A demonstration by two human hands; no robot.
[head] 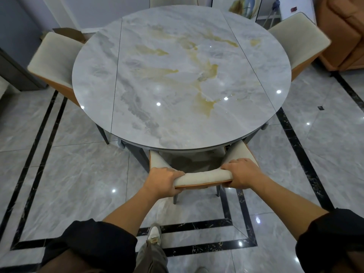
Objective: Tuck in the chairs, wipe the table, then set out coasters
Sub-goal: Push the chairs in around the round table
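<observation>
A round grey marble table (177, 75) with yellow veining fills the middle of the view. The near chair (202, 177), cream cushioned with an orange back shell, has its seat under the table's front edge. My left hand (163, 181) grips the left end of its backrest top and my right hand (242, 173) grips the right end. A second chair (53, 56) stands at the table's left and a third chair (297, 38) at its right, both with seats partly under the top. No cloth or coasters are in view.
Glossy grey floor tiles with black inlay bands surround the table. An orange sofa (342, 26) sits at the far right, a cardboard box (71, 34) behind the left chair, and a dark cabinet (17, 71) at the far left. My shoe (154, 234) is on the floor below.
</observation>
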